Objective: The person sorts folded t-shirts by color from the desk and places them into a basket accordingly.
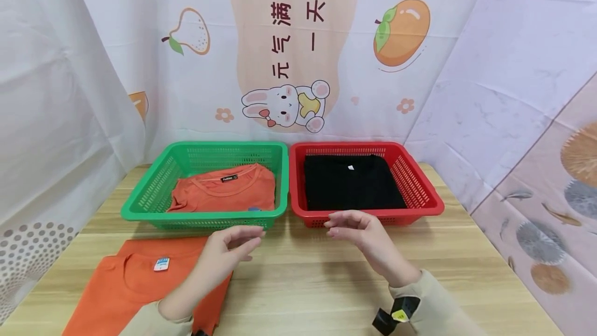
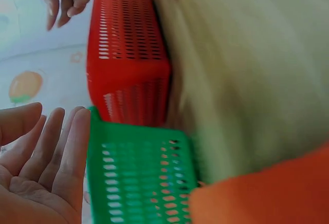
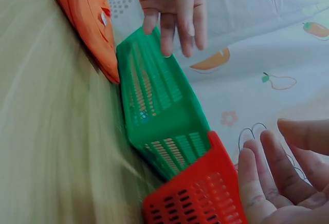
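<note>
In the head view my left hand (image 1: 231,248) hovers over the table just in front of the green basket, fingers loosely bent and holding nothing. My right hand (image 1: 361,235) is in the air at the red basket's front rim, also relaxed and holding nothing. Inside the green basket (image 1: 205,217) lies a folded coral T-shirt (image 1: 228,191) with a dark neck label. The red basket (image 1: 364,213) holds a folded black garment (image 1: 352,183) with a small white tag. A folded orange T-shirt (image 1: 144,279) lies on the table at left, partly hidden beneath my left forearm.
The two baskets stand side by side at the back of the wooden table (image 1: 308,294), rims touching or nearly so. A printed cloth (image 1: 354,102) hangs right behind them, and more cloth closes off both sides. A black strap device (image 1: 396,315) sits on the right sleeve.
</note>
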Available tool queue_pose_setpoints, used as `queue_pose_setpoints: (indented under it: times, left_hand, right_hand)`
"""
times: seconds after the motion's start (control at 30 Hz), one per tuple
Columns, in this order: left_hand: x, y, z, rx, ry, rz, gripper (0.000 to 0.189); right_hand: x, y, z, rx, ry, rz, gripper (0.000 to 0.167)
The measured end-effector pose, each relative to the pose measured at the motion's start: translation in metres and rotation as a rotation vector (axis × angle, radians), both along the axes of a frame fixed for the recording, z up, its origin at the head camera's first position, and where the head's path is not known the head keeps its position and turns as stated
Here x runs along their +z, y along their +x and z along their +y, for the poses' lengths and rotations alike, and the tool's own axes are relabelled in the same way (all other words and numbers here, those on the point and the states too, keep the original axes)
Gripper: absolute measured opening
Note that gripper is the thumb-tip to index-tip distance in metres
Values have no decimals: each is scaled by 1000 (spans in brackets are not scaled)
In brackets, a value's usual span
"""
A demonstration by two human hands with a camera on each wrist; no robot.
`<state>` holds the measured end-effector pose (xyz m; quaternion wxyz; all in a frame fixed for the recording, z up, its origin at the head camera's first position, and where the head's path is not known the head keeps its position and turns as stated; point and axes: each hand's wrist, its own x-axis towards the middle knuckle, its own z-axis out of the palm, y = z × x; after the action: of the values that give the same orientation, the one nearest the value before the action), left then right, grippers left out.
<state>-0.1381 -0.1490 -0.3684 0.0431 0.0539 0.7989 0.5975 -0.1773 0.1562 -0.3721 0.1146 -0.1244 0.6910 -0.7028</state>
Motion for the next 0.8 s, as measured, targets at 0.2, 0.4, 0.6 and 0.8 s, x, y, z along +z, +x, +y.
queue_pose_setpoints:
  times: [0.2,0.4,0.6,0.8]
  left_hand:
    - [-8,13,-17,46,10,-38,36]
    - [-11,23,-29,125,36,-115,39]
    - [-13,29,-45,127,-59,-130,43]
    - [-10,35,-68,120,-287,-126,48]
  right_hand:
    - [-10,5,-10,40,-28,0,22]
    - [-21,9,-17,56,-46,-17,25]
    - [-29,11,-27,64,-56,-35,31]
    - [-32,7,-40,84,-85,-45,35]
